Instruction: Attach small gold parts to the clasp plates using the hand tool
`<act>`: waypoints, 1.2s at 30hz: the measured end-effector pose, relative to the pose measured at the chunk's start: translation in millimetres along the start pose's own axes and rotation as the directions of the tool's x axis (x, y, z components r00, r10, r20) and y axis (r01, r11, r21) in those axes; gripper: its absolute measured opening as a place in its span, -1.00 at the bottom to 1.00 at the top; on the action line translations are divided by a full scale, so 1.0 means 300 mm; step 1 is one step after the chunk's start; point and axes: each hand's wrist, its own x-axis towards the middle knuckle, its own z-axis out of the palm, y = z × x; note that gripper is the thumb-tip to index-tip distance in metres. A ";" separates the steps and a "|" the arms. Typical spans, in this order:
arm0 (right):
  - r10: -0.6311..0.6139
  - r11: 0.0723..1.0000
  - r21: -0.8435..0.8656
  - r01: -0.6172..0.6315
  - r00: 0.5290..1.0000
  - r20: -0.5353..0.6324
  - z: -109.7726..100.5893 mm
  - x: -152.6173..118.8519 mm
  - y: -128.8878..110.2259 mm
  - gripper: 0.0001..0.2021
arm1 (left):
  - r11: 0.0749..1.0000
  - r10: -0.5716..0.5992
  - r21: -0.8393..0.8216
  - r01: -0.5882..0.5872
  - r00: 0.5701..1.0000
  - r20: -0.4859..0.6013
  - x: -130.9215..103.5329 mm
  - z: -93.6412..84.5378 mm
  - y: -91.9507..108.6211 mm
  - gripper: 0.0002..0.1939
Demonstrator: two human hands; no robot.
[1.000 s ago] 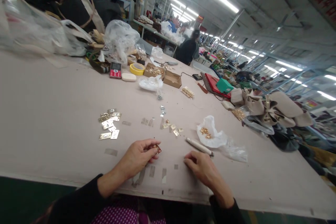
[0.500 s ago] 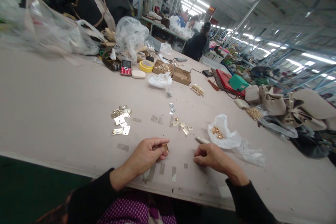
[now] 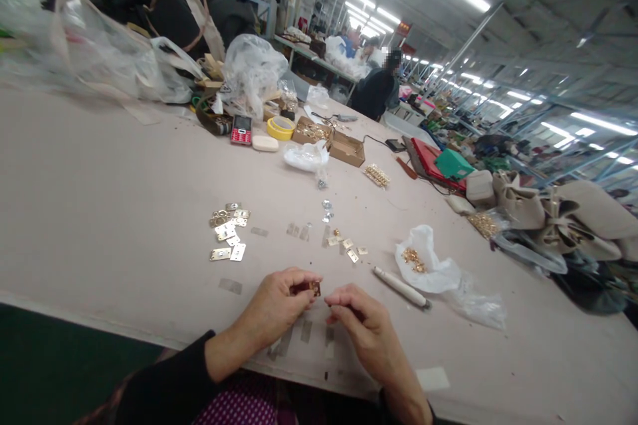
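Between the thumb and fingers of my left hand [image 3: 282, 299] is a small gold metal piece [image 3: 314, 287], held just above the table. My right hand [image 3: 361, 319] is close beside it on the right, thumb and fingertips pinched together; whatever they hold is too small to name. Beyond my hands lie a few small gold plates [image 3: 353, 255]. Further left is a pile of gold metal plates [image 3: 226, 232]. A pen-like tool [image 3: 401, 287] rests to the right of my right hand, near a white bag [image 3: 423, 262] with small gold parts.
At the back of the table [image 3: 124, 192] stand a red phone [image 3: 242, 130], yellow tape [image 3: 280, 127] and small cardboard boxes [image 3: 347, 149]. Plastic bags [image 3: 119, 60] fill the back left. Beige bags [image 3: 518, 199] and a green box [image 3: 453, 164] lie at the right. A person sits further back.
My right hand has moved left, from beside the pen-like tool to close beside my left hand, uncovering the tool. The gold piece in my left hand has turned slightly.
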 end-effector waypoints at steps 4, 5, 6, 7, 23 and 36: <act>-0.086 0.996 -0.002 0.086 0.994 -0.071 0.074 0.006 0.005 -0.83 | 0.999 0.017 0.037 -0.016 1.000 -0.003 -0.003 -0.003 0.001 -0.62; -0.107 0.994 -0.038 0.103 0.989 -0.104 0.084 0.006 0.008 -0.82 | 0.999 0.018 0.039 -0.018 1.000 0.003 -0.004 -0.002 0.001 -0.63; -0.115 0.992 -0.067 0.106 0.983 -0.142 0.093 0.006 0.010 -0.83 | 0.999 0.019 0.040 -0.020 1.000 0.010 -0.005 -0.001 0.000 -0.64; -0.106 0.992 -0.083 0.092 0.978 -0.180 0.099 0.006 0.011 -0.84 | 0.999 0.020 0.039 -0.021 1.000 0.016 -0.006 0.000 0.000 -0.65; -0.041 0.992 -0.128 0.006 0.961 -0.275 0.122 0.006 0.019 -0.87 | 0.997 0.062 0.031 -0.065 0.994 0.089 -0.009 -0.001 -0.023 -0.70; -0.414 0.823 -0.491 0.286 0.893 -0.174 0.100 0.012 -0.003 -0.81 | 0.906 0.226 0.307 -0.290 0.947 0.229 -0.013 -0.032 0.046 -0.73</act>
